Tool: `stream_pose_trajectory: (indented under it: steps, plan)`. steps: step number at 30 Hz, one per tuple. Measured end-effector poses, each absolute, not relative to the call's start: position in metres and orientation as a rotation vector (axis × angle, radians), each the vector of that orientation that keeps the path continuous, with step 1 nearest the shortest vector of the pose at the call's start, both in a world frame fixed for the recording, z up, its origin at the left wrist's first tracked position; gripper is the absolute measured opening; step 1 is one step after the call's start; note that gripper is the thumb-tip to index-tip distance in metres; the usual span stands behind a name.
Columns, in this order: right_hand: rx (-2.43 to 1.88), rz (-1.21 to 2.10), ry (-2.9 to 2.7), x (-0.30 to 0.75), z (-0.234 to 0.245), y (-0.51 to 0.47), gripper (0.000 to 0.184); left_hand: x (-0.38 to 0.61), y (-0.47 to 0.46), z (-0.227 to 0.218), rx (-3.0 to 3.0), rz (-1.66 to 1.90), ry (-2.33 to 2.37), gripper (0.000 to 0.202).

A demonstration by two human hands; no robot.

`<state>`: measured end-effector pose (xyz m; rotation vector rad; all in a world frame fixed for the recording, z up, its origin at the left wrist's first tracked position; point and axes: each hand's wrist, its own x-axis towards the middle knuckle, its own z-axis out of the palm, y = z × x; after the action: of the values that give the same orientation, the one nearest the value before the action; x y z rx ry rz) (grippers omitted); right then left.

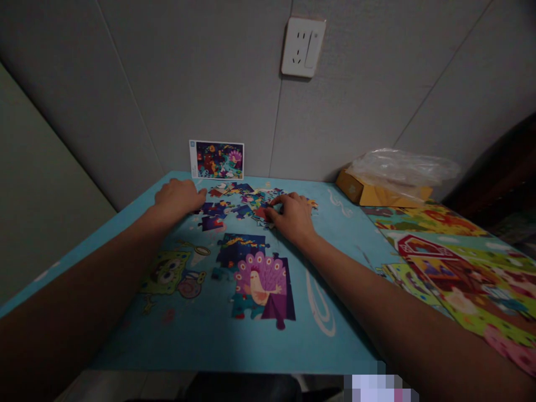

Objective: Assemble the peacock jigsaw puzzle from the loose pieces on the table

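My left hand (178, 198) rests knuckles up at the left edge of a heap of loose puzzle pieces (238, 201), its fingers curled under; what they hold, if anything, is hidden. My right hand (293, 215) lies on the right side of the heap, fingertips pinched on a reddish puzzle piece (263, 212). Nearer to me lies a joined section of the puzzle with a pink peacock (262, 282). A reference picture card (216, 159) leans against the wall behind the heap.
The blue table (335, 312) carries a cartoon print. A yellow box (377, 192) under a clear plastic bag (402, 167) stands at the back right. A colourful printed sheet (460, 262) covers the right side. A wall socket (302, 47) is above.
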<state>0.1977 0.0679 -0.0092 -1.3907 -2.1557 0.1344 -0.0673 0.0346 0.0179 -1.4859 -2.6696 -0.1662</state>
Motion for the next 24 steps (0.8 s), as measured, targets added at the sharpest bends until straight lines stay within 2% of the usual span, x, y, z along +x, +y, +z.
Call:
stream_pose_trajectory:
  steps: [3, 6, 8, 11, 14, 19, 23, 24]
  plan:
    - [-1.431, 0.237, -2.173, 0.188, -0.002, 0.075, 0.023, -0.060, 0.033, 0.018, -1.527, -0.009, -2.711, 0.072]
    - [-1.482, 0.252, -2.233, 0.163, 0.009, 0.096, 0.028, -0.054, 0.031, 0.017, -1.564, 0.024, -2.685, 0.072]
    - [-1.538, 0.203, -2.275, 0.141, 0.016, 0.115, 0.039, -0.053, 0.030, 0.015, -1.583, 0.005, -2.651, 0.070]
    - [-1.630, 0.314, -2.374, 0.107, 0.021, 0.141, 0.057, -0.053, 0.030, 0.012, -1.579, -0.028, -2.619, 0.068]
    - [-1.641, 0.399, -2.475, 0.084, 0.020, 0.156, 0.060, -0.052, 0.030, 0.011, -1.565, -0.049, -2.618, 0.066]
    - [-1.623, 0.398, -2.417, 0.079, 0.024, 0.158, 0.056, -0.047, 0.025, 0.013, -1.599, -0.106, -2.577, 0.060]
    - [-1.514, 0.343, -2.313, 0.106, 0.037, 0.138, 0.029, -0.047, 0.026, 0.015, -1.662, -0.180, -2.482, 0.054]
    - [-1.480, 0.347, -2.288, 0.117, 0.038, 0.129, 0.028, -0.047, 0.027, 0.015, -1.725, -0.244, -2.426, 0.051]
